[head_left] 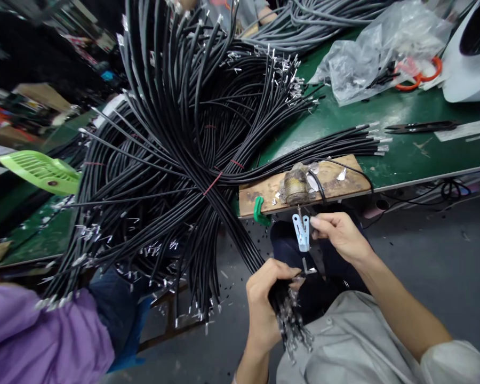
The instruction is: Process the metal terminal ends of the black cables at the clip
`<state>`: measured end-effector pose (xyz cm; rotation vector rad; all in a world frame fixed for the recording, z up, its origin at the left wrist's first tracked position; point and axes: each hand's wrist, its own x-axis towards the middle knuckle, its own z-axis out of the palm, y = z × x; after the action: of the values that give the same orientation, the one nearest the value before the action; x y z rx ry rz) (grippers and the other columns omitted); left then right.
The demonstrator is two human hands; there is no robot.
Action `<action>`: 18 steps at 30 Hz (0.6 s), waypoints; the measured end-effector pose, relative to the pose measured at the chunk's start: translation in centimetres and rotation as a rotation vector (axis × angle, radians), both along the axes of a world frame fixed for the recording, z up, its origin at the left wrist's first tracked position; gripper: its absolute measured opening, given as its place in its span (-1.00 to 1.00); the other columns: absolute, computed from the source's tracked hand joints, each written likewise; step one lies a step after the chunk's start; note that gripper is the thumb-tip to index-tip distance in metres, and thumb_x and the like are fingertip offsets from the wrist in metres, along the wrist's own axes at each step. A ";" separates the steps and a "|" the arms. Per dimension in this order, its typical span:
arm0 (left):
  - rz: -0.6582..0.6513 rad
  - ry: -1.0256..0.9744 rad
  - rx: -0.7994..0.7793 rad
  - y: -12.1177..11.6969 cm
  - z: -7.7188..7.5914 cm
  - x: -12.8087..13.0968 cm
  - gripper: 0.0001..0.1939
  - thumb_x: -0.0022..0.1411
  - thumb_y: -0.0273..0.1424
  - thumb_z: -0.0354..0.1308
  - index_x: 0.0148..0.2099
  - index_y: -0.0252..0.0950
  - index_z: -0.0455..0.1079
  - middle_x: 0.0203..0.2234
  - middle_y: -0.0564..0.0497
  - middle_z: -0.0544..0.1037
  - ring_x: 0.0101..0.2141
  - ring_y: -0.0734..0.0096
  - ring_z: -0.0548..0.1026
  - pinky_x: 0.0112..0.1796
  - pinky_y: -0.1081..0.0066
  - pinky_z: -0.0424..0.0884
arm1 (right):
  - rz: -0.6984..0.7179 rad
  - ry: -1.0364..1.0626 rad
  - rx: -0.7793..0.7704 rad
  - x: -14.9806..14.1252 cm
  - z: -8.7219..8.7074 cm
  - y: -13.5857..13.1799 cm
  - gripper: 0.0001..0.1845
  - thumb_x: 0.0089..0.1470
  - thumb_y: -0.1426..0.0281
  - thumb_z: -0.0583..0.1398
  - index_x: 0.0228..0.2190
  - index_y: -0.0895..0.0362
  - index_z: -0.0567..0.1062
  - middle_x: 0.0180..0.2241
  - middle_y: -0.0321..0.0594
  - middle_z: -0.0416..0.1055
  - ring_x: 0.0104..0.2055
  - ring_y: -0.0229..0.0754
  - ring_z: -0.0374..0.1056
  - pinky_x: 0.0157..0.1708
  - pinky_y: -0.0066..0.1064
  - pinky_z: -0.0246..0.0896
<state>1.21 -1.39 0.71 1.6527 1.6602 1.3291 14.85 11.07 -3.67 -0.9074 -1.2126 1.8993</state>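
My left hand (pixel 260 304) is wrapped round a thick bundle of black cables (pixel 246 242), whose stripped, silvery ends (pixel 294 325) hang below the fist. Its thumb and forefinger are stretched toward one cable end with a shiny foil scrap (pixel 310 270). The fingers of my right hand (pixel 338 234) are pinched together just right of a light blue clothes peg (pixel 302 233); what they hold, if anything, cannot be made out. That peg hangs on a thin shaft from a small taped motor (pixel 296 184), fixed to a wooden board (pixel 340 181) at the table edge.
A large heap of black cables (pixel 176 138) covers the table's left. A green clamp (pixel 260 210) grips the board. Black tweezers (pixel 422 127), orange-handled scissors (pixel 420 74) and a plastic bag (pixel 356 64) lie behind. A co-worker's purple sleeve (pixel 52 341) is at left.
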 end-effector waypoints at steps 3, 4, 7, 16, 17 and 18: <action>0.076 -0.006 0.059 -0.1 -0.3 -0.1 -0.90 0.10 -0.60 0.22 -0.37 -0.30 0.44 -0.51 0.05 0.51 -0.49 0.46 0.46 -0.42 0.49 0.37 | -0.005 -0.048 0.096 -0.9 1.1 0.6 -0.55 -0.07 0.11 0.32 -0.68 0.22 0.46 -0.67 -0.34 0.27 -0.58 -0.35 0.11 -0.56 -0.48 -0.03; 0.088 -0.005 0.060 -0.1 -0.4 -0.1 -0.90 0.10 -0.59 0.21 -0.34 -0.29 0.45 -0.50 0.05 0.51 -0.47 0.44 0.47 -0.41 0.48 0.38 | 0.019 -0.007 0.070 -1.3 1.3 0.5 -0.55 -0.10 0.10 0.34 -0.67 0.22 0.47 -0.67 -0.35 0.27 -0.58 -0.35 0.11 -0.56 -0.48 -0.03; 0.104 0.010 0.042 0.1 -0.6 0.1 -0.89 0.13 -0.56 0.20 -0.28 -0.29 0.48 -0.46 0.02 0.54 -0.44 0.41 0.50 -0.39 0.46 0.40 | 0.063 0.219 -0.126 -2.4 1.1 -0.1 -0.52 -0.11 0.02 0.32 -0.62 0.22 0.52 -0.66 -0.31 0.31 -0.58 -0.35 0.15 -0.57 -0.49 0.02; 0.148 -0.010 0.045 1.3 -0.9 1.5 -0.89 0.18 -0.54 0.16 -0.28 -0.30 0.51 -0.44 -0.03 0.58 -0.46 0.40 0.52 -0.42 0.48 0.40 | 0.101 0.561 -0.376 -3.3 -0.2 -1.2 -0.59 -0.11 0.08 0.35 -0.53 0.22 0.56 -0.60 -0.24 0.40 -0.57 -0.31 0.27 -0.64 -0.54 0.08; 0.130 0.001 0.030 1.3 -0.8 1.4 -0.89 0.18 -0.54 0.16 -0.27 -0.31 0.51 -0.43 -0.04 0.58 -0.45 0.40 0.52 -0.42 0.47 0.40 | 0.126 0.562 -0.388 -3.3 -0.3 -1.2 -0.57 -0.11 0.06 0.35 -0.51 0.22 0.56 -0.59 -0.23 0.41 -0.57 -0.31 0.27 -0.64 -0.54 0.08; 0.111 0.013 0.016 1.3 -0.7 1.3 -0.88 0.18 -0.54 0.16 -0.26 -0.31 0.52 -0.43 -0.04 0.58 -0.45 0.39 0.52 -0.41 0.47 0.40 | 0.150 0.558 -0.405 -3.2 -0.5 -1.3 -0.55 -0.10 0.03 0.33 -0.49 0.22 0.56 -0.57 -0.21 0.43 -0.56 -0.31 0.27 -0.63 -0.53 0.09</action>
<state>2.54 -0.07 0.02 1.6022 1.7764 1.3898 11.62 9.79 -4.20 -0.4254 -0.5857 2.3565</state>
